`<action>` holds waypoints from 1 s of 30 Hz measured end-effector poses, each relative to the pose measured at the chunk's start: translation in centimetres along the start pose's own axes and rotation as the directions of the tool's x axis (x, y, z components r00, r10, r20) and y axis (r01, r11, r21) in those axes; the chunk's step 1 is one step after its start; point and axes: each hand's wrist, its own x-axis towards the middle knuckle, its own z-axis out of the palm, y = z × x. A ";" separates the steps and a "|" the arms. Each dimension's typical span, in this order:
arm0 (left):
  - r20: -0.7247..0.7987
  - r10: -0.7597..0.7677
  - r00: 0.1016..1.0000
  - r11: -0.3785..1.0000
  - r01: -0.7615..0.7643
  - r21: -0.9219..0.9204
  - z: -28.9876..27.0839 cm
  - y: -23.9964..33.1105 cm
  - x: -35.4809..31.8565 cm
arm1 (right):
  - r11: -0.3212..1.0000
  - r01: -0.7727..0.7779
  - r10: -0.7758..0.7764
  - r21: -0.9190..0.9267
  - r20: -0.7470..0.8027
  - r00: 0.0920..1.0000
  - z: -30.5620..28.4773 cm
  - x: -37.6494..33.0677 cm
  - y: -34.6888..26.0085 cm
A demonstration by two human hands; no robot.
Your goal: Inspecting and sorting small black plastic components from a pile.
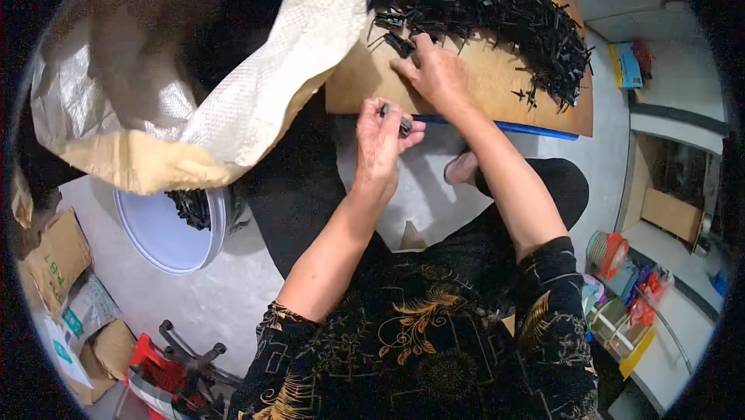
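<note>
My left hand (379, 141) is closed on a small black plastic part (397, 121), just in front of the board's near edge. The fingers hide much of that part, and whether there is more than one I cannot tell. Over the wooden board (481, 90), my right hand (438, 75) reaches to the near edge of a pile of black plastic parts (497, 9). Its thumb and forefinger are apart, next to a loose black part (399, 44). The other fingertips are partly hidden at the pile.
A large white woven sack (272, 55) gapes at the left. Below it stands a white bucket (167, 241) holding black parts. Brown bags (58, 257) and a red-and-black object (163, 369) are at lower left. Shelving with small colourful items (621, 296) lines the right side.
</note>
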 end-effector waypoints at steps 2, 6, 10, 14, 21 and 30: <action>-0.013 -0.019 1.000 0.999 0.019 -0.026 0.1 0.2 -0.4 | 1.000 -0.013 0.013 -0.005 -0.058 0.998 0.6 0.3 -0.3; 0.018 -0.052 0.998 0.996 0.053 -0.067 -0.6 -0.3 -0.6 | 0.989 0.020 -0.006 0.144 -0.098 0.995 1.0 0.3 1.1; 0.065 -0.093 0.994 0.994 0.097 -0.058 -0.6 -0.3 -0.5 | 0.843 -0.078 -0.088 0.532 0.278 0.957 -1.1 -0.3 4.1; 0.069 -0.113 0.991 0.993 0.115 -0.028 -0.4 0.1 -0.7 | 0.806 -0.059 -0.216 0.590 0.386 0.897 -4.1 -2.4 5.1; 0.495 -0.223 0.840 0.964 0.266 -0.016 0.4 0.7 -2.3 | 0.660 -0.032 -0.319 0.751 0.318 0.893 -8.2 -9.2 3.5; 0.609 -0.364 0.705 0.860 0.506 -0.071 1.3 -0.4 -3.6 | 0.601 0.070 -0.328 0.796 0.166 0.930 -8.9 -13.6 4.4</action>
